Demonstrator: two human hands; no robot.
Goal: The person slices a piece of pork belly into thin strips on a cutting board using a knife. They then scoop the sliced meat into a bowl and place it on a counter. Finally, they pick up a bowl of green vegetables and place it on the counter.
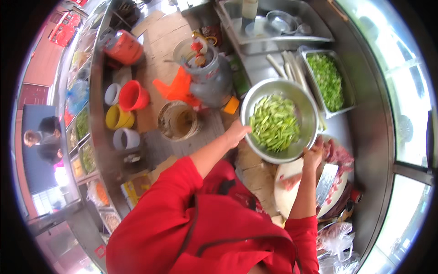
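A wide stainless steel bowl [304, 109] is held up between my hands at the counter's edge. Cut green vegetable pieces [275, 123] are heaped inside it. My left hand [237, 133] grips the left rim, thumb over the edge. On the lower right rim, my right hand [312, 157] has hold of the bowl. Beneath my right forearm lies a round cutting board [284, 197], bearing raw meat [337, 154] and a cleaver [326, 183]. Long pale stalks [291, 66] lie on the counter, partly hidden behind the bowl.
A steel tray of chopped greens [325, 82] stands right of the stalks, below a sink [236, 20]. On the floor are a grey gas cylinder [214, 77], a dirty bucket [178, 120] and a red bucket [133, 96]. Two people [49, 140] appear outside at far left.
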